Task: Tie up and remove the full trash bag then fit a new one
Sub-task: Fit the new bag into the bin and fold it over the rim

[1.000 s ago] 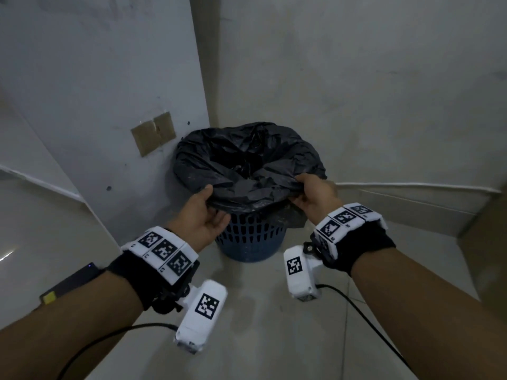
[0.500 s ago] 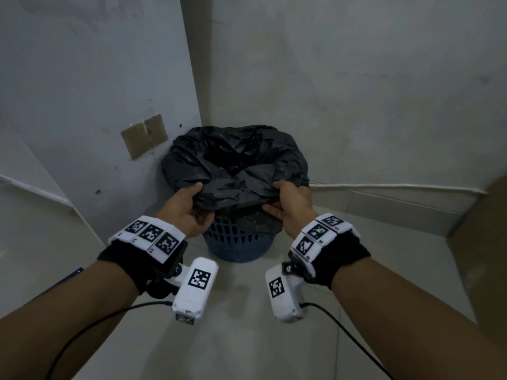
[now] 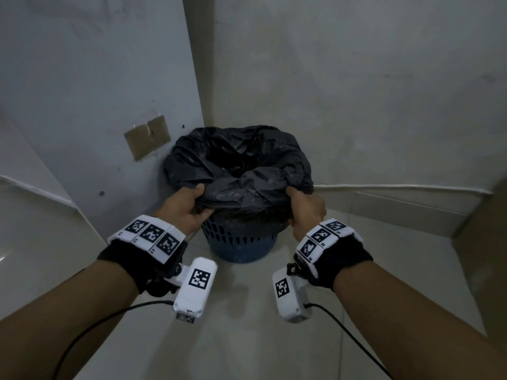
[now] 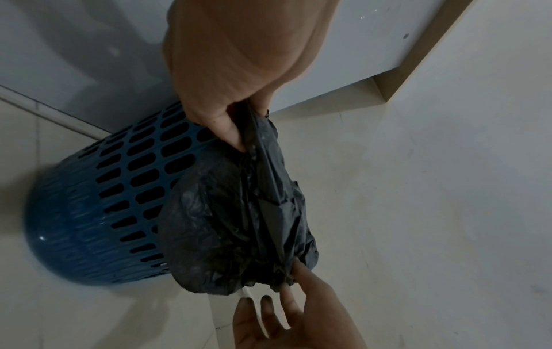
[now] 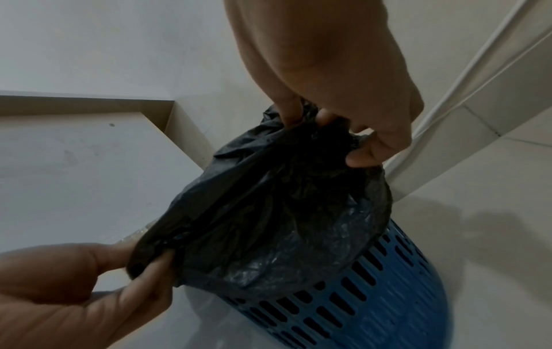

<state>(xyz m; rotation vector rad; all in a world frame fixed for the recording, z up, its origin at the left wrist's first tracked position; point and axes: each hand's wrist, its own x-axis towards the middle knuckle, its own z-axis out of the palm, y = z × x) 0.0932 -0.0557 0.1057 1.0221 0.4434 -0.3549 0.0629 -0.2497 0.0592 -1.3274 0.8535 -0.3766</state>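
The bin [image 3: 241, 242] is sitting tight in a corner, with 2 walls [image 3: 356, 91] closing off its back and left side. Open floor [image 3: 241, 311] is lying in front and to the right. Black bag [image 3: 236, 171] plastic is draping over the rim, covering the bin's mouth.

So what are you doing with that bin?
Taking out the rubbish. Both hands are gripping the near edge of the black trash bag: the left hand on one side, the right hand on the other. The bag is untied and sits inside the blue basket in the corner.
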